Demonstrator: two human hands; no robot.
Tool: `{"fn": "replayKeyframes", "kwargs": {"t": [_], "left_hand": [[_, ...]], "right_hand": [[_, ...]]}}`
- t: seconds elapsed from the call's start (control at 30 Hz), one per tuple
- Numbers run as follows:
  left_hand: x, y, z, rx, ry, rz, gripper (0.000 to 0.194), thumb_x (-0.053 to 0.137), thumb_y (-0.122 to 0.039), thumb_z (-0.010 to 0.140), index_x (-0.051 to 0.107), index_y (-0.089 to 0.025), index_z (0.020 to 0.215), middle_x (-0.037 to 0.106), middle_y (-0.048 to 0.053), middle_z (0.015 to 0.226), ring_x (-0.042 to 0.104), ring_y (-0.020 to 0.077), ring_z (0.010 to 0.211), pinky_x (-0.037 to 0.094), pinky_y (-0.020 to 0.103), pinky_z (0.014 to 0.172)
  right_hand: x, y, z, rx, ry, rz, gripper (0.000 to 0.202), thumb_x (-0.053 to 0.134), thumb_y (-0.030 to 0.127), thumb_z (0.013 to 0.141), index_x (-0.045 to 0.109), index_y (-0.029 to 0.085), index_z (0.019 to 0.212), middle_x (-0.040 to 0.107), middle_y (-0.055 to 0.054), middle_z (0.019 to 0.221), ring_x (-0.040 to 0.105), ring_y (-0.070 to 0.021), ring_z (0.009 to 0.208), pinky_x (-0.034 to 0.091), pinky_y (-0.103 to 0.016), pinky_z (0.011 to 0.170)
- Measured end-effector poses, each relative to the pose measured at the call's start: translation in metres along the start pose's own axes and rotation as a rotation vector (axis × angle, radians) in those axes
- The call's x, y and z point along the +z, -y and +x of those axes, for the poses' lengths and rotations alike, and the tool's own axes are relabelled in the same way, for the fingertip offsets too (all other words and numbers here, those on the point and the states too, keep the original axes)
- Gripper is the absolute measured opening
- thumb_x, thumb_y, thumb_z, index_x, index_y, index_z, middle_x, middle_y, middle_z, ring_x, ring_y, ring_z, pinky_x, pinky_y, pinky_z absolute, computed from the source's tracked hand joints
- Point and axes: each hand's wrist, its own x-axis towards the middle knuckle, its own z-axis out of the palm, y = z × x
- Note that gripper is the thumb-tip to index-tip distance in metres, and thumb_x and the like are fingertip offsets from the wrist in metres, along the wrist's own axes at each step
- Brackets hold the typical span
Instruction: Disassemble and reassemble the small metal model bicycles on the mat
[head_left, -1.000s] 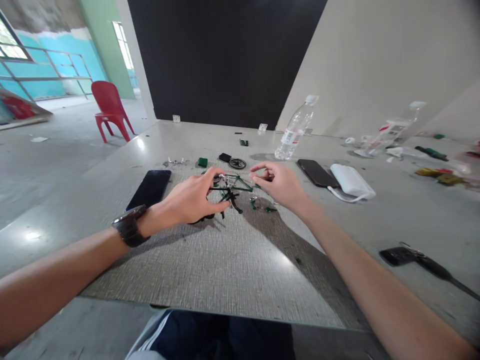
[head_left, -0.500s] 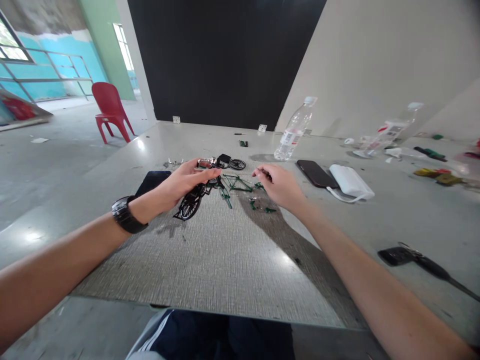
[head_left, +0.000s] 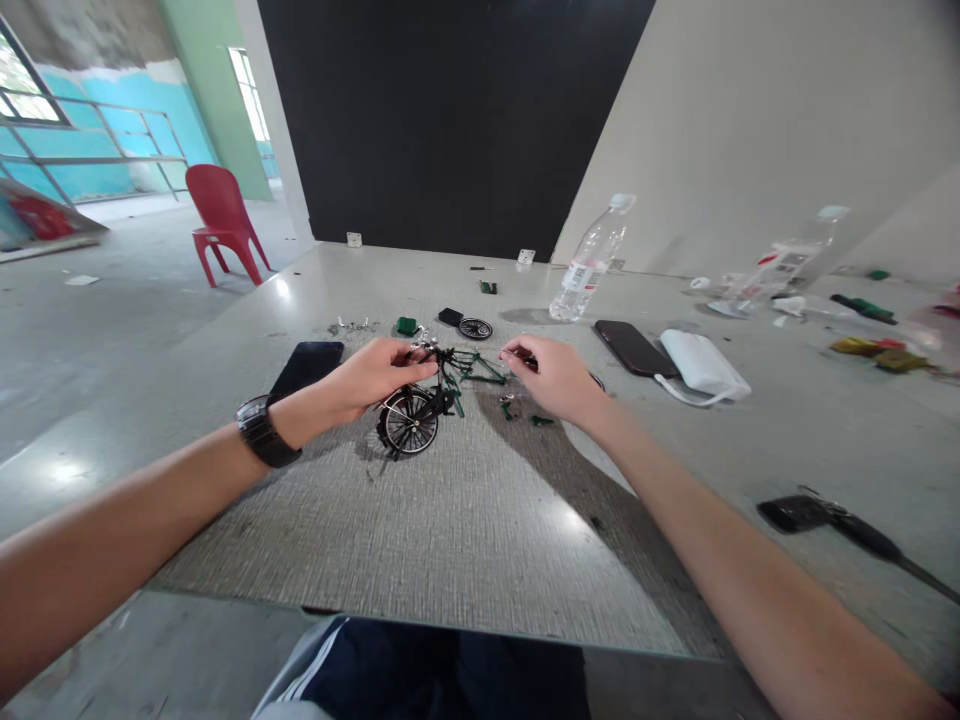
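My left hand (head_left: 375, 378) is closed around the upper part of a black model bicycle (head_left: 411, 420), whose rear wheel faces me. Past its fingers, silvery handlebar-like parts show. A green bicycle frame (head_left: 486, 376) lies on the table between my hands. My right hand (head_left: 551, 372) is pinched just right of that frame, and whatever its fingers hold is hidden. Part of a dark round rim (head_left: 598, 381) shows behind it. Small green parts (head_left: 541, 421) lie below the right hand. Beyond the hands are a loose wheel (head_left: 475, 328) and a green block-like piece (head_left: 407, 326).
A dark phone (head_left: 306, 368) lies by my left wrist. On the right are a clear bottle (head_left: 587, 265), another phone (head_left: 624, 347), a white power bank with a strap (head_left: 703, 362) and keys (head_left: 795, 512). The table's near edge is close to my lap.
My left hand has turned the model bicycle so its rear wheel shows side-on, lower and to the right. A green block behind it has come into view. The right hand has shifted slightly.
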Motion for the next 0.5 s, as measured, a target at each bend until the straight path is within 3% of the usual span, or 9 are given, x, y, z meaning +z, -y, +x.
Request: {"fn": "replayKeyframes", "kwargs": {"t": [0.3,0.5], "left_hand": [[0.005,-0.001,-0.002,-0.105,0.062,-0.240,0.024,0.080,-0.032,0.080,0.067,-0.016,0.092,0.070,0.004,0.086,0.063,0.0138,0.072,0.048,0.028,0.066],[0.008,-0.002,-0.001,-0.072,0.050,-0.349,0.023,0.080,-0.030,0.081,0.068,-0.013,0.094,0.073,0.008,0.095,0.068,0.0160,0.084,0.053,0.031,0.078]], "right_hand": [[0.002,0.004,0.000,-0.040,0.017,0.042,0.030,0.049,0.043,0.100,0.070,0.022,0.097,0.074,-0.009,0.091,0.062,-0.0231,0.076,0.042,-0.037,0.069],[-0.003,0.019,-0.006,-0.149,0.078,0.105,0.045,0.042,0.057,0.103,0.069,0.021,0.103,0.063,-0.002,0.069,0.046,-0.0154,0.055,0.034,-0.033,0.058]]}}
